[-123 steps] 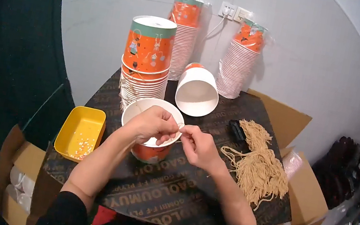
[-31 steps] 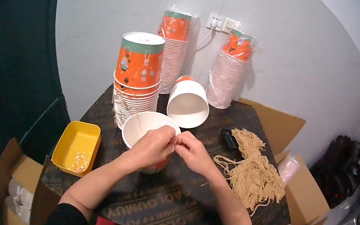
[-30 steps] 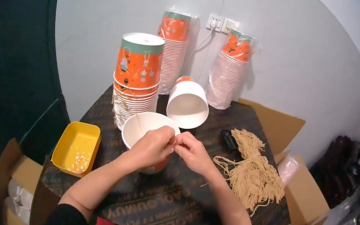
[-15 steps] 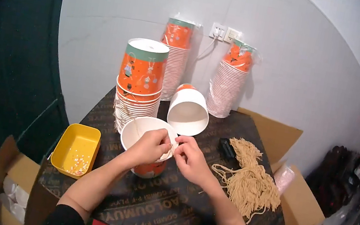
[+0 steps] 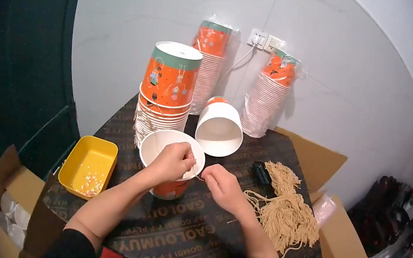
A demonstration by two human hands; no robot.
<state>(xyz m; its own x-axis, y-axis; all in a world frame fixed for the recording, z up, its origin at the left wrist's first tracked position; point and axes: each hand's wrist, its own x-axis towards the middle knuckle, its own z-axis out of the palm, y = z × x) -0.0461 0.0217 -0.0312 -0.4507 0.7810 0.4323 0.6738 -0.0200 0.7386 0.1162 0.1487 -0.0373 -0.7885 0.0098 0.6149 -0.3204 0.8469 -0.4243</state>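
Note:
An upright paper bucket (image 5: 169, 191) stands near the table's middle, white inside and orange outside. Over its mouth is my left hand (image 5: 172, 164), its fingers pinched on a thin pale cord (image 5: 198, 177) by the right side of the rim. Just outside that rim, my right hand (image 5: 224, 188) closes its fingertips on the same cord. A short length of cord runs between the two hands. Its other end, and whether it passes through the bucket wall, I cannot make out.
Nested, upside-down buckets (image 5: 170, 84) with cords hanging rise behind. Another bucket (image 5: 219, 134) lies on its side. Two wrapped stacks lean by the wall. Left sits a yellow tub (image 5: 70, 163) with small pale pieces; right, a bundle of tan cords (image 5: 290, 216) beside a black object. Cardboard boxes flank the table.
My right hand has drawn slightly away to the right and down from the left, and a bit of cord now shows between them. The whole view has shifted a little.

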